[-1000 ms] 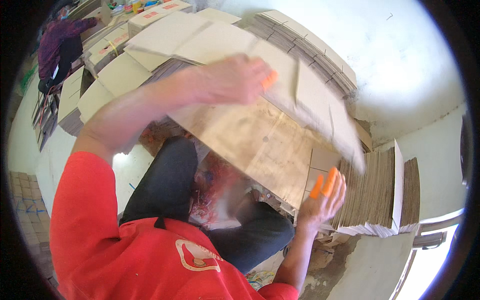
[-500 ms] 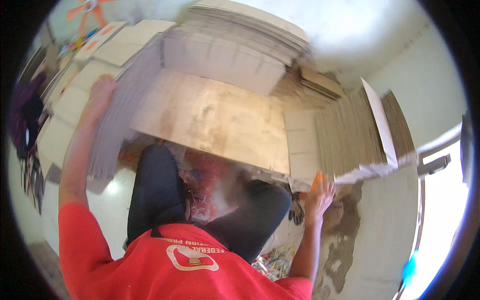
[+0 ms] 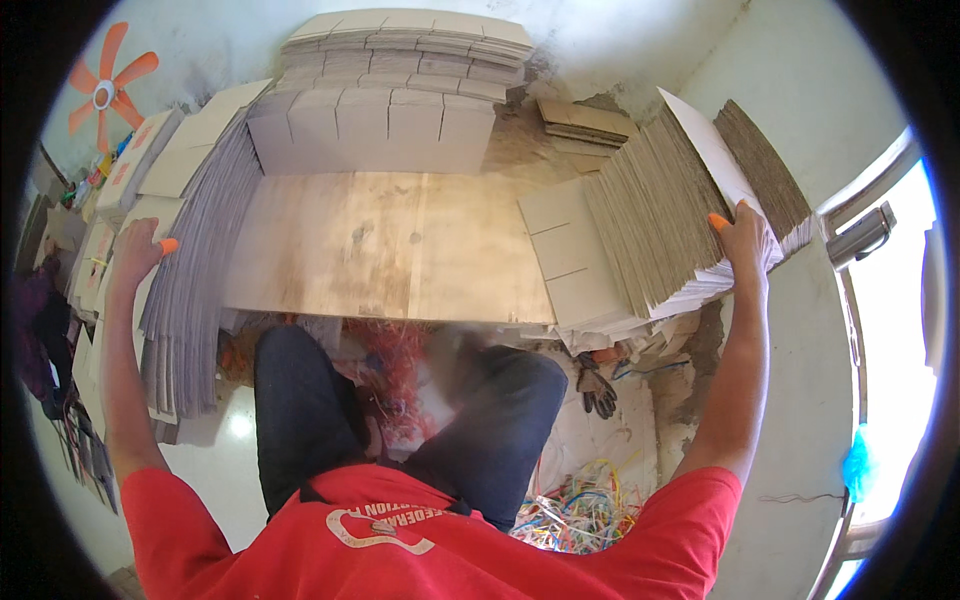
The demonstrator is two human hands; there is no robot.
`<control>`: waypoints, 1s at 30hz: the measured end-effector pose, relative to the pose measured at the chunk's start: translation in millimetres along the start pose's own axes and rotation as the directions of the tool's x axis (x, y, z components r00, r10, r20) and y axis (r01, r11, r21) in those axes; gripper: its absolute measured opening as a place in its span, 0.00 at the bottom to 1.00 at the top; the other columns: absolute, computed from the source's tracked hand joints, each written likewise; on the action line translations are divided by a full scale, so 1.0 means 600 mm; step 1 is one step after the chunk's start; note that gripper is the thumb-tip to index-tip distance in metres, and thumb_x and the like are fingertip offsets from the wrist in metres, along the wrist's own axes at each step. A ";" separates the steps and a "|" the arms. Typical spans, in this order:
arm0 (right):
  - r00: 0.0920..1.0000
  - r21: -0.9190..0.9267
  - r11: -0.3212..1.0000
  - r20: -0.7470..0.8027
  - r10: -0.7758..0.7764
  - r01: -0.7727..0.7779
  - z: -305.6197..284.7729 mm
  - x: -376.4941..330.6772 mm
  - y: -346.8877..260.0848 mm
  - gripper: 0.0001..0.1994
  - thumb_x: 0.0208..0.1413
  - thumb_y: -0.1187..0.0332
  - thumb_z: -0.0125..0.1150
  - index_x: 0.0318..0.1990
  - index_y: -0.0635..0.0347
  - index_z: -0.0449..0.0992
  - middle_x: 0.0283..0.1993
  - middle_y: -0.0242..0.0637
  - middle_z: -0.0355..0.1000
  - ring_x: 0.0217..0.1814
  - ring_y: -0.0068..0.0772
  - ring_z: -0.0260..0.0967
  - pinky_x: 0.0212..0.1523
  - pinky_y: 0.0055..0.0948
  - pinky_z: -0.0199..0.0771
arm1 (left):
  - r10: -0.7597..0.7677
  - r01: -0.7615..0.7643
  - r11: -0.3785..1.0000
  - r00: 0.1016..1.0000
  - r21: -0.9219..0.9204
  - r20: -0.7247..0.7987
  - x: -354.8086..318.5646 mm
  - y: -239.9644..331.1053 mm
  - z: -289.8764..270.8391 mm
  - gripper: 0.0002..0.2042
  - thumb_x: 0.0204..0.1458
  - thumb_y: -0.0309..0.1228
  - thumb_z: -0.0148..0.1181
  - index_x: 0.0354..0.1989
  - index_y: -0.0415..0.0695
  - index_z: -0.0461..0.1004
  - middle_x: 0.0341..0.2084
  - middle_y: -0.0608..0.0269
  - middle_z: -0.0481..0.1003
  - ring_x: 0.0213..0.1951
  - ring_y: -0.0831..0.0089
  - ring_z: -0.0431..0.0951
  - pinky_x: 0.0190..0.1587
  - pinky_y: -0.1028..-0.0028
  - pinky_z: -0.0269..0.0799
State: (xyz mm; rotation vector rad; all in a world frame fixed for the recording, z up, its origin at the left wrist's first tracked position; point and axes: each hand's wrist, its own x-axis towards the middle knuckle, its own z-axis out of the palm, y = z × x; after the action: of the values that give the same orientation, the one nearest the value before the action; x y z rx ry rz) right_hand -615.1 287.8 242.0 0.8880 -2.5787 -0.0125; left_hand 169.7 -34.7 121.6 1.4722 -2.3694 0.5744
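At the left, my left hand (image 3: 137, 250) rests on the tall stack of cardboard sheets (image 3: 200, 230), its orange-covered thumb spread from the fingers. My right hand (image 3: 742, 240) is at the near edge of the right-hand cardboard stack (image 3: 645, 195), beside a pale cardboard sheet (image 3: 705, 150) that stands out above the others. Its thumb and a finger wear orange covers and are apart; the other fingers are partly hidden. Between the stacks lies a bare wooden board (image 3: 400, 245). Slotted cardboard pieces (image 3: 370, 130) stand along its far side.
Below the board are my knees (image 3: 310, 400) and red shredded strands (image 3: 395, 370). A dark glove (image 3: 597, 390) hangs at the right, above a heap of coloured straps (image 3: 580, 515). An orange fan (image 3: 104, 93) is at the far left; a bright doorway (image 3: 895, 360) lies right.
My right hand has moved up and outward from the board's near right corner to the right stack. My left hand has shifted left and down along its stack. The view has also shifted.
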 end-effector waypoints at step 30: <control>0.802 0.982 -0.119 -0.191 -0.565 0.150 0.143 -0.222 -0.514 0.30 0.51 0.82 0.61 0.64 0.65 0.62 0.59 0.43 0.69 0.58 0.33 0.67 0.52 0.24 0.73 | -0.112 0.334 -0.684 0.830 -0.648 0.546 0.134 0.496 0.182 0.16 0.50 0.30 0.65 0.45 0.37 0.71 0.38 0.59 0.77 0.39 0.74 0.77 0.44 0.72 0.74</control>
State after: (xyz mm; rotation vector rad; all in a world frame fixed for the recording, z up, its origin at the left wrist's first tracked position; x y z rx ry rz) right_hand -372.1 110.5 70.3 2.2347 -2.0130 1.9817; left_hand -136.8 -31.5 8.4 0.7703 -0.8695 -1.7209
